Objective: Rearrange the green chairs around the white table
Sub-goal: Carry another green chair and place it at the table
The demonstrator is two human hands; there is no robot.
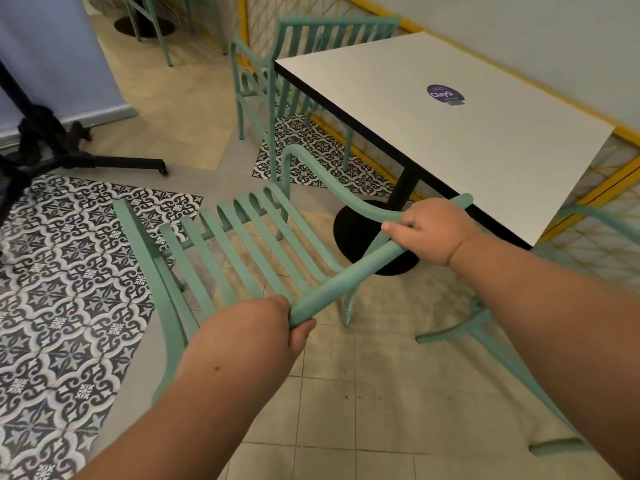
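A green slatted chair [242, 237] stands in front of me, beside the near corner of the white table [450, 133]. My left hand [291, 323] grips the lower end of the chair's top back rail. My right hand [426, 230] grips the upper end of that rail, close to the table's edge. A second green chair [294, 64] sits tucked in at the table's far side. Part of a third green chair [502, 341] shows at the lower right, partly hidden by my right arm.
The table stands on a black pedestal base [363, 237] against a yellow-framed lattice railing [606, 188]. A black stand with wheeled legs [104, 162] occupies the left. Patterned tiles [69, 289] cover the floor at left; beige tiles [346, 393] lie near me.
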